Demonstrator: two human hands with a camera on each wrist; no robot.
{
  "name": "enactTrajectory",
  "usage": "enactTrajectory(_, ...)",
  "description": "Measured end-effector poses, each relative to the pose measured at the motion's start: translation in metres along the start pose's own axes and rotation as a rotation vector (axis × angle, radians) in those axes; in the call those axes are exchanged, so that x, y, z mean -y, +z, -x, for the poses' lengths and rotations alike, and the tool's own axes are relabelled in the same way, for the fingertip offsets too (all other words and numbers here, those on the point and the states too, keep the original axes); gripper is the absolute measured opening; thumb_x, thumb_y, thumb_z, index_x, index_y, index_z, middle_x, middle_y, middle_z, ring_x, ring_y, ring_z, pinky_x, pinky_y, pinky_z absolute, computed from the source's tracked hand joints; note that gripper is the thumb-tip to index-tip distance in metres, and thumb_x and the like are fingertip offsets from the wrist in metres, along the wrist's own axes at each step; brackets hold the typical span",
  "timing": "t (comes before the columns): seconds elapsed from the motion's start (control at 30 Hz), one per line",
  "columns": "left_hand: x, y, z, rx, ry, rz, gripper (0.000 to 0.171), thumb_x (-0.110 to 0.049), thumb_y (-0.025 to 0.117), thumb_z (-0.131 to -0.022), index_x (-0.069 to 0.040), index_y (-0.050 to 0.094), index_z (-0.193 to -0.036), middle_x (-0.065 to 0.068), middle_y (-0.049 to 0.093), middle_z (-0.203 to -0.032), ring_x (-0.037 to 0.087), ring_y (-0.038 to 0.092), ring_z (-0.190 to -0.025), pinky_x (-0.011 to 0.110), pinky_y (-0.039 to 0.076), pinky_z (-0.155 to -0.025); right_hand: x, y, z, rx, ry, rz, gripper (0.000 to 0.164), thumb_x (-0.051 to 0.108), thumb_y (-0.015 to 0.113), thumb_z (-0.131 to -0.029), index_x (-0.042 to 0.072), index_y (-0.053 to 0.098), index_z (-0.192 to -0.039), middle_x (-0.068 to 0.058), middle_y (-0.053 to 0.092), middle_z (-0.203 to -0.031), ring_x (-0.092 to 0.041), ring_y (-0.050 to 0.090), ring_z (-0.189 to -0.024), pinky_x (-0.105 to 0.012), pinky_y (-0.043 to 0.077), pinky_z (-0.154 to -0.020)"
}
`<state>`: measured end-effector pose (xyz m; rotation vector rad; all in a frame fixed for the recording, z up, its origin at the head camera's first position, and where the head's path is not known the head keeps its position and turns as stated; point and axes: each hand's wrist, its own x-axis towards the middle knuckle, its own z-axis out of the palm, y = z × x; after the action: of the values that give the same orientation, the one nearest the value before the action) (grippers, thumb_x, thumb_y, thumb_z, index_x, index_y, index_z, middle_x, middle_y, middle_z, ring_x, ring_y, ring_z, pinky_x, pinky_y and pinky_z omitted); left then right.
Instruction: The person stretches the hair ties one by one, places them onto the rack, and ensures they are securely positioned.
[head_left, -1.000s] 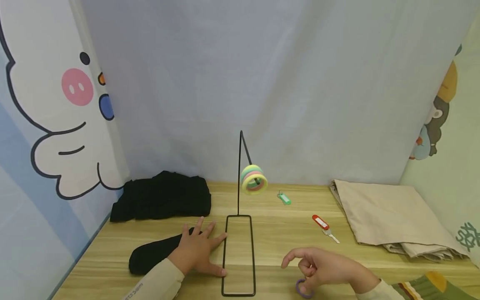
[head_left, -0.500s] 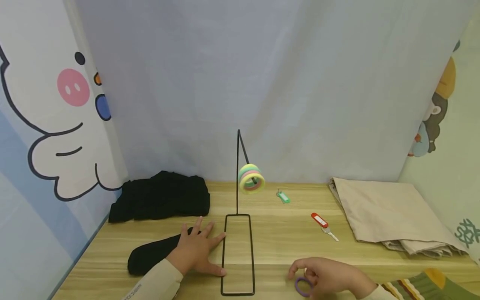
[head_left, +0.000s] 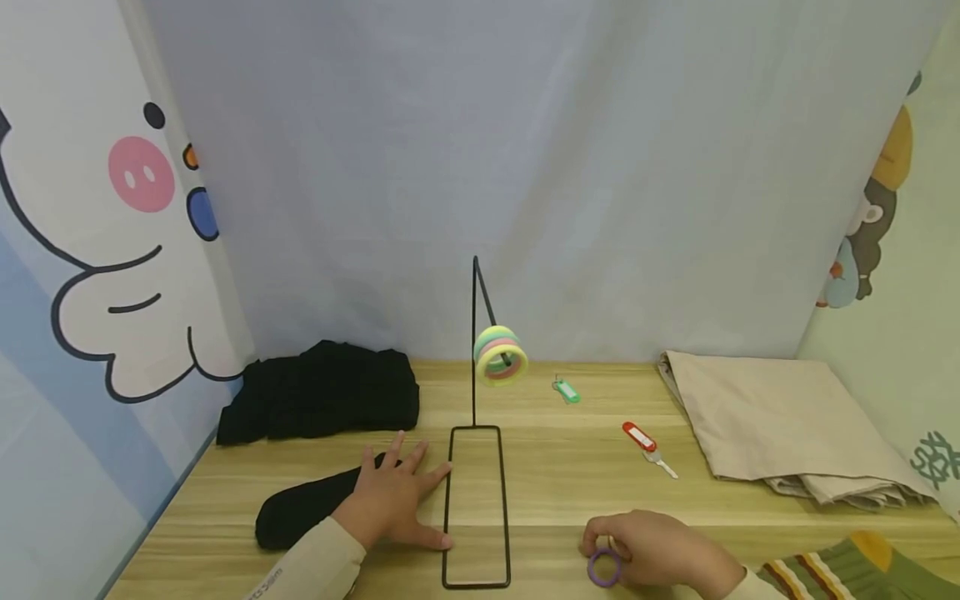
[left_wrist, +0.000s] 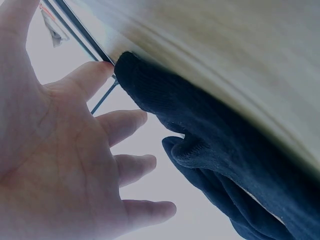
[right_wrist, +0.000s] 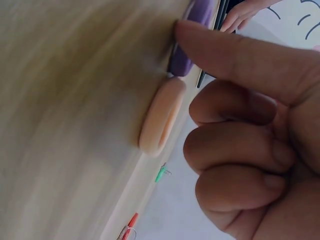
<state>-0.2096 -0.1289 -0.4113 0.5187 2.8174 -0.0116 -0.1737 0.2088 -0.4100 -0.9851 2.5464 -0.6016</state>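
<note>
My right hand (head_left: 660, 550) pinches a small purple ring (head_left: 591, 575) low on the wooden table; in the right wrist view one fingertip lies against the purple ring (right_wrist: 202, 11) and the other fingers are curled. A peach ring (right_wrist: 162, 117) lies beside it on the table. My left hand (head_left: 390, 504) is spread flat, its thumb and index fingertips touching the left bar of a black wire stand's base (head_left: 504, 500). Several pastel rings (head_left: 487, 377) hang on the stand's slanting arm. Under and beside the left palm lies a black rolled cloth (head_left: 303, 512).
A folded black cloth (head_left: 322, 392) is at the back left, a folded beige cloth (head_left: 795, 417) at the right. A green tag (head_left: 567, 391) and a key with a red tag (head_left: 640, 436) lie right of the stand. A striped green sock (head_left: 847, 567) is near the front right.
My right hand has come down and closed on the purple ring, which has shifted slightly left. The left hand stays on the stand's base. The head view has tilted slightly.
</note>
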Motion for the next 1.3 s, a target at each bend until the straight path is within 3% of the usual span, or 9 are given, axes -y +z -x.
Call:
enactTrajectory(0.23,0.001,0.001,-0.001,-0.003,0.005,0.006,0.096,-0.085,0.051,-0.060,-0.038,0.033,-0.143,0.007,0.023,-0.154,0.041,0.007,-0.142,0.072,0.012,-0.101,0.005,0.002,-0.002,-0.017,-0.097,-0.033,0.023,0.007,0.066,-0.082,0.021,0.061,-0.099,0.017,0.031,-0.053,0.006,0.022,-0.045,-0.013,0.027,-0.042)
enactTrajectory(0.43,0.001,0.000,0.000,-0.011,0.003,-0.003,0.096,-0.085,0.051,-0.060,-0.039,0.033,-0.142,0.007,0.024,-0.153,0.041,0.008,-0.142,0.071,0.013,-0.101,0.021,-0.004,-0.005,-0.087,-0.199,0.018,0.031,0.004,0.067,-0.078,0.023,0.058,-0.101,0.015,0.025,-0.053,0.006,0.017,-0.047,-0.013,0.022,-0.044)
enactTrajectory(0.73,0.001,0.002,0.000,-0.020,0.007,-0.001,0.097,-0.085,0.051,-0.060,-0.038,0.034,-0.142,0.008,0.025,-0.153,0.041,0.008,-0.142,0.071,0.013,-0.101,0.061,-0.021,-0.002,-0.149,-0.255,-0.011,0.021,0.026,0.065,-0.087,0.030,0.055,-0.106,0.018,0.031,-0.058,0.010,0.025,-0.052,-0.010,0.030,-0.047)
enactTrajectory(1.03,0.001,-0.001,0.001,-0.015,0.004,-0.010,0.096,-0.084,0.052,-0.060,-0.038,0.035,-0.142,0.008,0.026,-0.153,0.041,0.009,-0.141,0.071,0.014,-0.102,0.098,-0.039,-0.002,-0.423,-0.391,0.087,0.030,0.016,0.070,-0.082,0.026,0.054,-0.105,0.011,0.028,-0.055,0.012,0.018,-0.054,-0.005,0.024,-0.048)
enactTrajectory(1.23,0.000,-0.002,0.001,-0.004,-0.001,0.000,0.096,-0.083,0.053,-0.060,-0.038,0.035,-0.142,0.008,0.024,-0.153,0.041,0.008,-0.142,0.071,0.013,-0.102,0.122,-0.060,-0.007,-0.607,-0.469,0.026,0.033,0.010,0.072,-0.079,0.019,0.056,-0.107,0.008,0.024,-0.054,0.010,0.016,-0.055,-0.006,0.022,-0.046)
enactTrajectory(1.3,0.000,-0.001,0.000,-0.001,-0.001,-0.001,0.096,-0.083,0.053,-0.060,-0.038,0.035,-0.142,0.008,0.024,-0.153,0.041,0.008,-0.142,0.071,0.013,-0.102,0.131,-0.068,-0.009,-0.691,-0.511,0.007,0.028,0.015,0.070,-0.083,0.016,0.056,-0.107,0.006,0.025,-0.053,0.009,0.016,-0.054,-0.006,0.021,-0.045)
